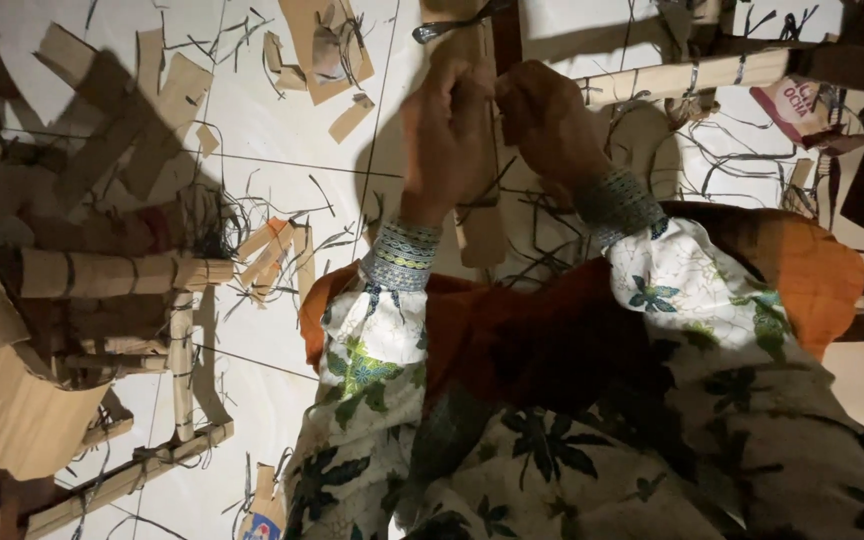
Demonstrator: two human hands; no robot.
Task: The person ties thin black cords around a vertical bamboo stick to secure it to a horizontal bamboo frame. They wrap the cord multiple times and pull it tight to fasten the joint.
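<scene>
Above the littered white floor, her left hand and right hand both pinch closed around a rolled brown cardboard stick, scissors lying just beyond.

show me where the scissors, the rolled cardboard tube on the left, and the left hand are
scissors (457, 24), head view, on the dark handles.
rolled cardboard tube (112, 273), head view, mid-length of the roll.
left hand (444, 140), head view, back of the hand.

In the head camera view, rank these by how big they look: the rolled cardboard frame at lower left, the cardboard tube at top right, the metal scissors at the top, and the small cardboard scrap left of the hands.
1. Rolled cardboard frame, largest.
2. Cardboard tube.
3. Metal scissors, partly hidden beyond the left hand and right hand.
4. Small cardboard scrap, about as big as the visible scissors, so unsure.
</scene>
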